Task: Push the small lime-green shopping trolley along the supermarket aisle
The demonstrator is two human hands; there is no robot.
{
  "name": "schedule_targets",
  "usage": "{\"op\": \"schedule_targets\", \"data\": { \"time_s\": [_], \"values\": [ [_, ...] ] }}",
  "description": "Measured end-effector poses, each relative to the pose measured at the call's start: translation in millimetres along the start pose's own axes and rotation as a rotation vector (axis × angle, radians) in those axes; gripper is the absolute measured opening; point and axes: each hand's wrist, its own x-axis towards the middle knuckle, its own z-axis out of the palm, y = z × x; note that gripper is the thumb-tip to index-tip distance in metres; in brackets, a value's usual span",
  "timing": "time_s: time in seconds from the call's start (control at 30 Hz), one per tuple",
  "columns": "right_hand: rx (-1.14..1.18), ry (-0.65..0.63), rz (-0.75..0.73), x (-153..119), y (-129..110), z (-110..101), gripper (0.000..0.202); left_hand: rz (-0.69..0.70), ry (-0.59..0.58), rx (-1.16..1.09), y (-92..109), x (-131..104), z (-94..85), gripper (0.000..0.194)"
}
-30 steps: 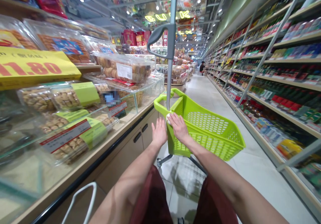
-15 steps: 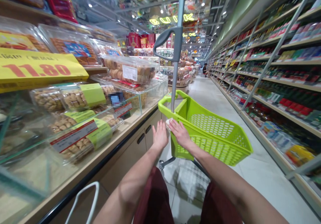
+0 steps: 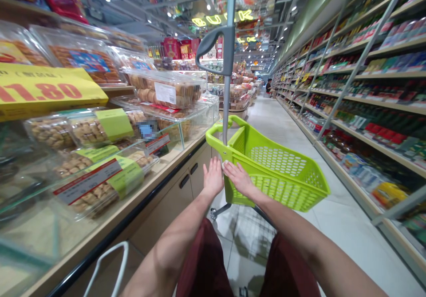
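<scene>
My left hand (image 3: 213, 177) is raised in front of the green basket cart, its fingers stretched out and slightly apart. Just beside it, my right hand (image 3: 237, 177) lies nearly flat, with a small white crumpled wad (image 3: 225, 164), which looks like tissue, under its fingertips. The hands are close together, and I cannot tell whether the wad also touches the left one. Behind them stands the bright green shopping cart basket (image 3: 279, 172), with a grey handle (image 3: 214, 50) on an upright metal pole.
A glass-edged counter on the left holds clear boxes of baked snacks (image 3: 166, 88) and a yellow price sign (image 3: 49, 90). Stocked shelves (image 3: 372, 106) line the right side. A tiled aisle (image 3: 262, 112) runs between, with a person (image 3: 268, 86) far off. A white loop (image 3: 109, 266) is at lower left.
The view has shifted slightly, so the cart, counter and shelves sit a little further left. Less of the white wad shows under my right fingertips. Both hands stay nearly in place.
</scene>
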Motion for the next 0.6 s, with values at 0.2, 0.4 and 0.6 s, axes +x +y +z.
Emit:
{"op": "schedule_targets", "data": {
  "time_s": [0.2,0.4,0.6],
  "values": [
    [-0.018,0.107,0.123,14,22,-22,0.051,0.016,0.001,-0.022,15,0,-2.4,0.074],
    [-0.005,0.028,0.040,-23,20,-7,0.049,0.056,0.042,-0.031,21,5,-15.6,0.073],
    [0.031,0.212,0.332,-6,32,-30,0.055,0.006,0.141,-0.012,11,44,-48.1,0.075]
  ]
}}
